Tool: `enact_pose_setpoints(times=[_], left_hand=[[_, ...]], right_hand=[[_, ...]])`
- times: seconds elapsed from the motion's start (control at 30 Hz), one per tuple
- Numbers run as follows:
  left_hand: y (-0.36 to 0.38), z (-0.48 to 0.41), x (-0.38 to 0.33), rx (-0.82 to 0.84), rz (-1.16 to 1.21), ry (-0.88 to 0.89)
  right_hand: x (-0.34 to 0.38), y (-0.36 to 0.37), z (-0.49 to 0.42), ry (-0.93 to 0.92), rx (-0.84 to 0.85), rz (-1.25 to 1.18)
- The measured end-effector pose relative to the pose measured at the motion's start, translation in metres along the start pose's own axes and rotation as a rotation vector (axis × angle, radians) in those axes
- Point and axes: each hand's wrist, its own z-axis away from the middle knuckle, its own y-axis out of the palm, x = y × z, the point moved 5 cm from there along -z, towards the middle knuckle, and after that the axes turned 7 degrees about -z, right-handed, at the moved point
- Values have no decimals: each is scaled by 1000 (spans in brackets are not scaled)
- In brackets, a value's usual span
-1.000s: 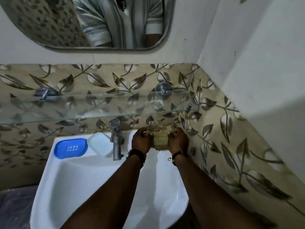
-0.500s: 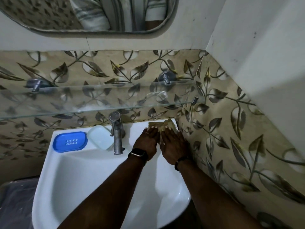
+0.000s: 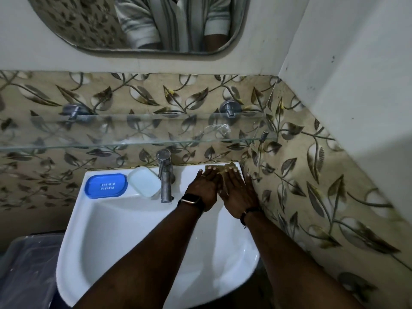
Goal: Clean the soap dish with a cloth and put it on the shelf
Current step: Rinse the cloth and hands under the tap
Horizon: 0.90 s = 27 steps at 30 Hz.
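A yellowish cloth (image 3: 223,167) lies flat on the back right corner of the white sink (image 3: 124,221). My left hand (image 3: 204,186) and my right hand (image 3: 237,192) rest flat on it, palms down, fingers stretched side by side, covering most of it. The blue soap dish (image 3: 106,185) sits on the sink's back left ledge, with its pale translucent lid (image 3: 145,180) beside it, left of the tap (image 3: 165,175). A glass shelf (image 3: 133,132) runs along the tiled wall above the sink, holding nothing I can make out.
The leaf-patterned side wall (image 3: 312,175) stands right next to my right hand. A mirror (image 3: 138,23) hangs above. A clear plastic bin (image 3: 24,270) sits low at the left of the sink.
A second ago both hands held the cloth up bunched between them. They have since laid it down on the sink corner and flattened onto it.
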Motion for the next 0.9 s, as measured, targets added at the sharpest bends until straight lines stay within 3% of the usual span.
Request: enact_pose_setpoints(times=[0.23, 0.63, 0.9], left_hand=[[-58, 38, -7, -192, 84, 3], [-137, 152, 28, -545, 2, -64], [-124, 216, 102, -540, 3, -286]], right_hand=[[29, -47, 18, -68, -161, -14], [135, -109, 59, -341, -353, -63], [226, -94, 65, -542, -357, -123]])
